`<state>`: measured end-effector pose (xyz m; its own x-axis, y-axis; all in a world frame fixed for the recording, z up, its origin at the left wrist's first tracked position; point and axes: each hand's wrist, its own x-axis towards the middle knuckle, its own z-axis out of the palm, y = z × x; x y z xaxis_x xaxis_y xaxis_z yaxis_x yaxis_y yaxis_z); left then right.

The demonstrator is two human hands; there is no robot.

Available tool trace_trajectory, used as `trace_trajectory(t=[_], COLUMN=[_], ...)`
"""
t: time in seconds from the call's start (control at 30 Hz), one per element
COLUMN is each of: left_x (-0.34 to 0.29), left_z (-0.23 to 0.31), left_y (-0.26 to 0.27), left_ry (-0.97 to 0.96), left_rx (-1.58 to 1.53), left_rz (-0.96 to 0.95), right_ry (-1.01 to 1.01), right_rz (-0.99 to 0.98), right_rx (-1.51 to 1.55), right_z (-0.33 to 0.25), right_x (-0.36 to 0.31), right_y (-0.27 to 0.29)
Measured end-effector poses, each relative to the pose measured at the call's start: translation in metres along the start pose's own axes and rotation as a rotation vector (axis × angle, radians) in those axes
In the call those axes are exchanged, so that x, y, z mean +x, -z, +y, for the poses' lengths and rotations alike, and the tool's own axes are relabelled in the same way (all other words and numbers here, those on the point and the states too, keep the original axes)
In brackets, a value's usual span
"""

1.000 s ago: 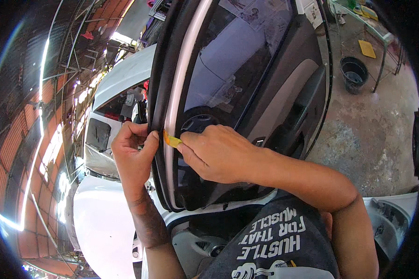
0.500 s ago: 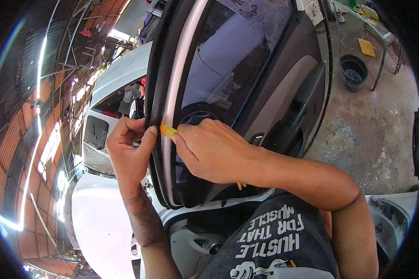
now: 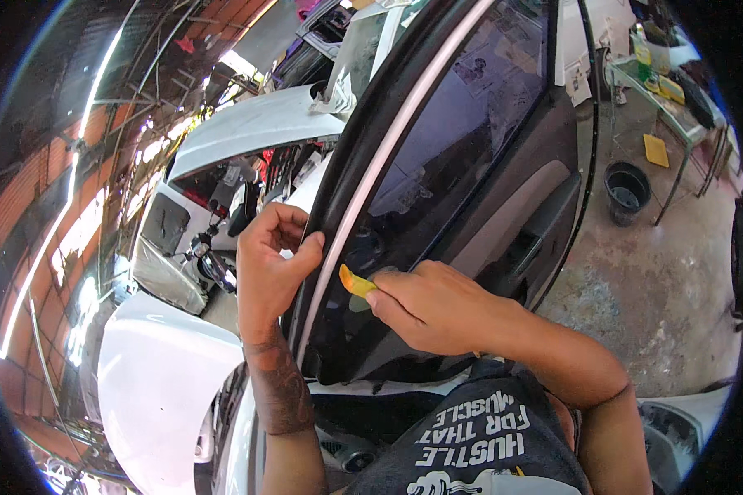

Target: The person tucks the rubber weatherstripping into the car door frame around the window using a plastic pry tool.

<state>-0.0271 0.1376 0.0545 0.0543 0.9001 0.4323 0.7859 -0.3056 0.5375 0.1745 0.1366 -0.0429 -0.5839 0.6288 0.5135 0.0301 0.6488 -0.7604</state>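
In front of me stands an open car door [image 3: 537, 177], its window glass [image 3: 437, 144] bordered by a pale frame strip [image 3: 362, 198]. Along that strip runs a black rubber seal [image 3: 347, 169]. My left hand [image 3: 266, 285] is closed at the seal's outer edge, thumb against it and fingers curled behind, partly hidden. Between the thumb and fingers of my right hand [image 3: 446, 309] is a small yellow-green tool with an orange tip [image 3: 355, 282]. Its tip points toward the strip and is over the lower part of the window, apart from the seal.
A white car body panel [image 3: 161, 375] is at lower left, with another pale car [image 3: 256, 115] behind it. A black bucket [image 3: 627, 194] stands on the concrete floor at right, near a metal-legged table [image 3: 664, 107]. A yellow flat piece [image 3: 656, 151] lies on the floor.
My right hand has drawn the yellow tool off the pale strip, toward the window and me. My left hand stays at the seal, while the whole view has shifted.
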Motion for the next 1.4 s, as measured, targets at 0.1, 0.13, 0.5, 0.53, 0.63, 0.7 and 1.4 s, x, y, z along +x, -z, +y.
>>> trace_trajectory(t=[0.1,0.13,0.5,0.53,0.63,0.7,1.4], left_x=[-0.006,-0.008,-0.042,-0.043,-0.040,-0.041,-0.079], left_z=[0.005,0.002,-0.010,-0.006,-0.008,-0.007,-0.044], left_y=[-0.005,-0.006,-0.047,-0.049,-0.054,-0.055,-0.039], left_ry=[0.035,0.047,-0.406,-0.396,-0.414,-0.384,-0.363], left_rx=[-0.078,-0.082,0.539,0.544,0.488,0.472,0.539], left_rz=[0.061,0.072,0.601,0.586,0.623,0.612,0.671], right_ry=[0.012,0.025,-0.044,-0.024,0.003,0.018,0.070], right_rz=[-0.031,-0.007,0.037,0.040,0.044,0.046,0.049], right_rx=[0.007,0.007,0.011,0.013,0.033,0.042,0.119], right_z=[-0.004,-0.001,0.009,0.010,0.015,0.016,0.024], right_x=[-0.006,-0.004,-0.012,-0.012,-0.012,-0.013,-0.005], right_y=[0.001,0.002,0.005,0.005,0.005,0.001,-0.034])
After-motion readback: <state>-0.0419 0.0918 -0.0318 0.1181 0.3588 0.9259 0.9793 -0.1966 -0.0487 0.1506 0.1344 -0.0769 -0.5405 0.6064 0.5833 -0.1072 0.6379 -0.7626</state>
